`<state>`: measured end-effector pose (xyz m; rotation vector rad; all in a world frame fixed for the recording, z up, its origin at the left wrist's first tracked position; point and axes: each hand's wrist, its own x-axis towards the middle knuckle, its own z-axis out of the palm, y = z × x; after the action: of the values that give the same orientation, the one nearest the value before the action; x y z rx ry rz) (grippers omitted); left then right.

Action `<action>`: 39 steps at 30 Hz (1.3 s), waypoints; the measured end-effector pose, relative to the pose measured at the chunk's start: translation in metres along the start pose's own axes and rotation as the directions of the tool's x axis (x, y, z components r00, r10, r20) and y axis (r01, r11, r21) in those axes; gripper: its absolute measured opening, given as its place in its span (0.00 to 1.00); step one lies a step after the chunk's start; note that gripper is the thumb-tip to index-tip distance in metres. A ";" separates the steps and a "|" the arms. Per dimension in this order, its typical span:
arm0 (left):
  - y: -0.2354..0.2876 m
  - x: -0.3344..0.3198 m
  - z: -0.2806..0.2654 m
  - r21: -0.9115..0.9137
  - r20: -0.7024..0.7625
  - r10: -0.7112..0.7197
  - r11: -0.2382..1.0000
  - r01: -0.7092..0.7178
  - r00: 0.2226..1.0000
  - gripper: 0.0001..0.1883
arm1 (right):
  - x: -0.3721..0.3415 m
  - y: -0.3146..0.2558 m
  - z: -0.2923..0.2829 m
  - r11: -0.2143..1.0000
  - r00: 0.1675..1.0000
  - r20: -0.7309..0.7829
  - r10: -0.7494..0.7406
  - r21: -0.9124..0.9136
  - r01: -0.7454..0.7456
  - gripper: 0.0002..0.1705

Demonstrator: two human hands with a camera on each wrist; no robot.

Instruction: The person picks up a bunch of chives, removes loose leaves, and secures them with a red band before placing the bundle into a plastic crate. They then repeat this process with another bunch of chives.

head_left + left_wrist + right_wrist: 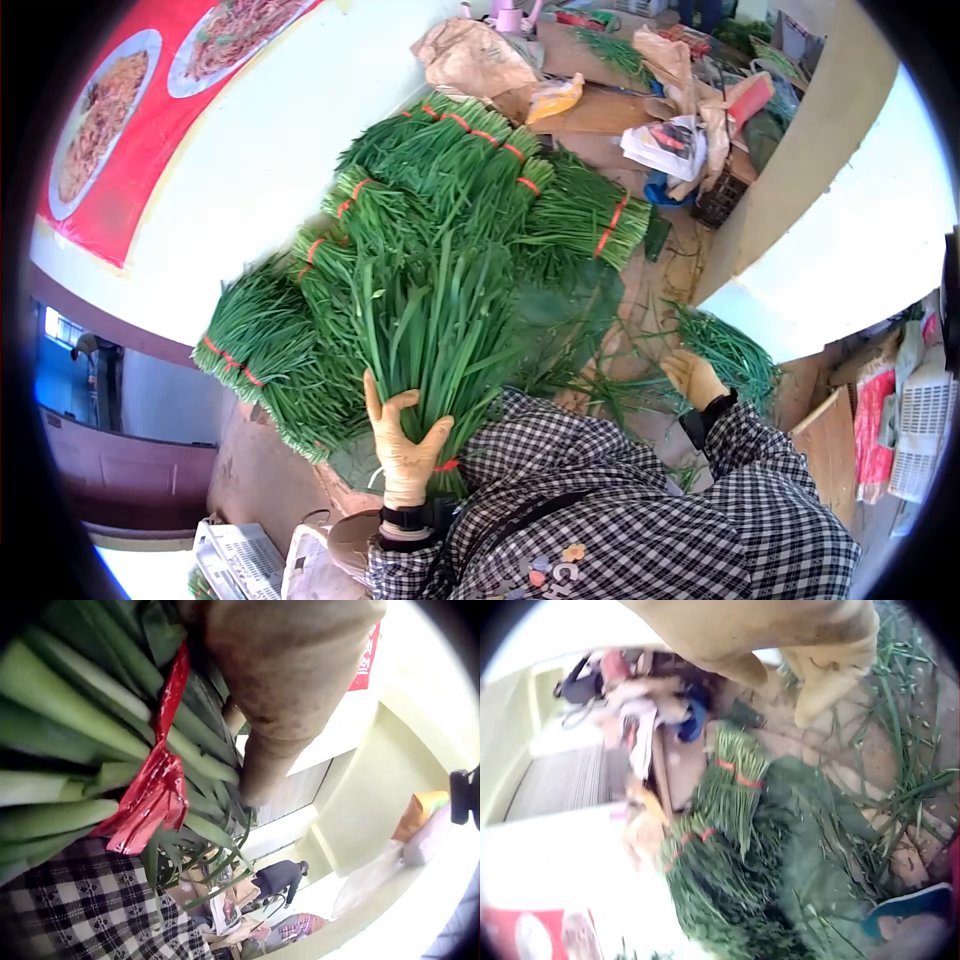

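One left hand [407,452] near me grips a garlic chive bunch [440,350] above its red tie [446,466], maybe keeping it neat; the right hand [693,380], loose, looks empty beside scattered leaves [730,350].

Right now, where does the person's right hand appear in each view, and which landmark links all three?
Head: right hand right of centre, just below mid-height.
Left wrist: not in it; the hand at the top is the left hand.
Right wrist: large, across the top.
Shared landmark: white printed bag, upper right (head), bottom centre (left wrist), upper left (right wrist).
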<state>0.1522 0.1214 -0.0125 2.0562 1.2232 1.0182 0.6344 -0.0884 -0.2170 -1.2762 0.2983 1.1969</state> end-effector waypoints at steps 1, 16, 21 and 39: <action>0.001 0.000 0.000 0.022 0.000 -0.002 1.000 0.002 1.000 0.27 | -0.008 0.005 0.023 0.894 0.907 0.354 -0.228 -0.294 0.339 0.24; -0.006 0.000 0.001 0.184 -0.017 0.025 0.983 -0.022 1.000 0.23 | -0.142 -0.002 0.315 0.048 -0.025 0.887 -0.461 0.053 0.997 0.16; 0.000 0.001 0.000 0.182 -0.023 0.016 0.983 -0.011 1.000 0.23 | -0.132 -0.009 0.337 0.412 0.398 0.781 -0.482 -0.199 0.889 0.11; 0.014 0.000 -0.001 0.108 -0.027 -0.088 0.990 0.090 0.996 0.26 | -0.145 -0.034 0.360 0.624 0.554 0.780 -0.291 -0.284 0.728 0.13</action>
<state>0.1583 0.1151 -0.0016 2.0567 1.3974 0.9547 0.4499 0.1453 0.0348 -1.1951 -1.0598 1.1245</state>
